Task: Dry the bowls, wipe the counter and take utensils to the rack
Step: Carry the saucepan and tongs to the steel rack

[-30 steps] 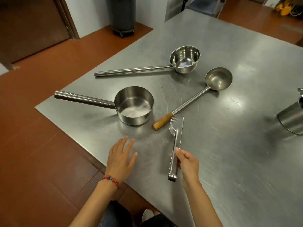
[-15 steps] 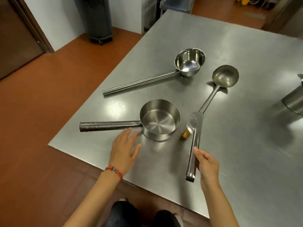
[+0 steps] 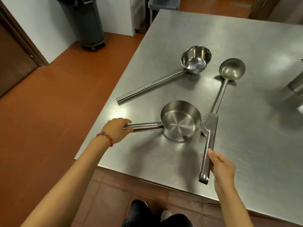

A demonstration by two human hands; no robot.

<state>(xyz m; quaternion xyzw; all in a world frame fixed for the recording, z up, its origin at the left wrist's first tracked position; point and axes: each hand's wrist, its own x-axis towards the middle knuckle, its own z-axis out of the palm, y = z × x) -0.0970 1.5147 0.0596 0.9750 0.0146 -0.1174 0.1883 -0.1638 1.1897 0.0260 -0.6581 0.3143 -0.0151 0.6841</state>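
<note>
A flat-bottomed steel dipper pan (image 3: 180,120) stands on the steel counter (image 3: 246,136) near its front left corner. My left hand (image 3: 117,129) is closed around the end of the pan's long tube handle. My right hand (image 3: 220,167) holds steel tongs (image 3: 209,145) by their lower part; the tong tips lie beside the pan's right wall. A rounder long-handled bowl dipper (image 3: 196,59) rests farther back. To its right lies a ladle (image 3: 232,68) whose shaft runs down under the tong tips.
Part of a steel container (image 3: 296,84) shows at the right edge of the counter. A grey wheeled bin (image 3: 85,22) stands on the red floor by the white wall, with a brown door (image 3: 9,59) at far left. My shoes show below the counter's front edge.
My left hand went from hovering open over the counter to gripping the pan's handle. The tongs in my right hand moved up beside the pan, over the ladle's wooden grip. The view shifted left.
</note>
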